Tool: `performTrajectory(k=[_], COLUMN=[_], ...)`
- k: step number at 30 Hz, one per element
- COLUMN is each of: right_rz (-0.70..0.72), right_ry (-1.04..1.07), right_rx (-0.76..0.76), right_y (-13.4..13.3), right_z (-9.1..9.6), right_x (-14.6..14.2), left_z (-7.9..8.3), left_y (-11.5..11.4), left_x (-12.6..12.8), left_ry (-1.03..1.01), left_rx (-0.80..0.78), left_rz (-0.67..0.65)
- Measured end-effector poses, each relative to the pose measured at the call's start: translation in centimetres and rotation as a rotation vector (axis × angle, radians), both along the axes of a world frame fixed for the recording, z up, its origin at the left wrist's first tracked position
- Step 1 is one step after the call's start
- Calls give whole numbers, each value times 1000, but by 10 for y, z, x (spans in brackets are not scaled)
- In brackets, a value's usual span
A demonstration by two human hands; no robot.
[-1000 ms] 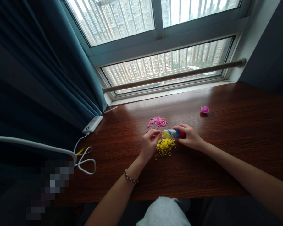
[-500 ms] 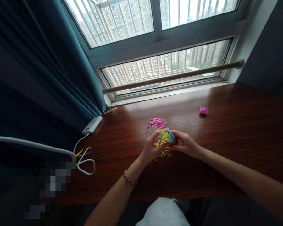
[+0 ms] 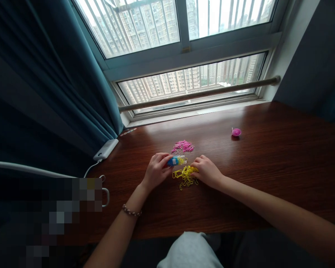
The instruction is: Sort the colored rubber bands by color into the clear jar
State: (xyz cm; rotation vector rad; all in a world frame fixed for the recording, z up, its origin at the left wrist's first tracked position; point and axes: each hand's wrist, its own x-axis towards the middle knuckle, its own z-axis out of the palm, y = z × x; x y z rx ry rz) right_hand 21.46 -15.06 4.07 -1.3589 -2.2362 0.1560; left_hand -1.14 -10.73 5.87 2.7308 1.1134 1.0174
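Observation:
My left hand (image 3: 156, 170) is closed around a small clear container with a blue label (image 3: 173, 160). The container lies tilted on its side, mouth toward the right, and some yellow paper clips show inside it. To the right, my right hand (image 3: 209, 172) has its fingers curled together on the edge of a loose pile of yellow paper clips (image 3: 187, 178); a few clips are at the fingertips. Just beyond the container is a heap of pink paper clips (image 3: 183, 146). The far end of the container is hidden by my left fingers.
A small round pink object (image 3: 236, 132) rests farther back on the brown wooden table (image 3: 268, 163). A white power strip (image 3: 106, 149) with a cable lies at the left edge, by the blue curtain (image 3: 100, 100). A barred window runs along the back.
Both hands were together on the container. Now my left hand alone holds it, moved left and turned sideways, while my right hand has let go and reached onto the yellow clips.

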Motion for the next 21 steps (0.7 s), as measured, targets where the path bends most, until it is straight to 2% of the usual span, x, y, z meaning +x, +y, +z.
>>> performTrajectory(k=[4, 12, 21], right_rz=[-1, -11, 82], right_ry=[97, 385, 195], right_rx=[15, 9, -74], right_y=[1, 0, -2], right_z=[-4, -9, -16], right_x=[-1, 10, 7], left_z=[-10, -8, -11], left_y=[-3, -3, -1], left_x=[-4, -6, -7], left_ry=[19, 15, 64], left_rx=[-32, -54, -31], left_rz=[32, 32, 11])
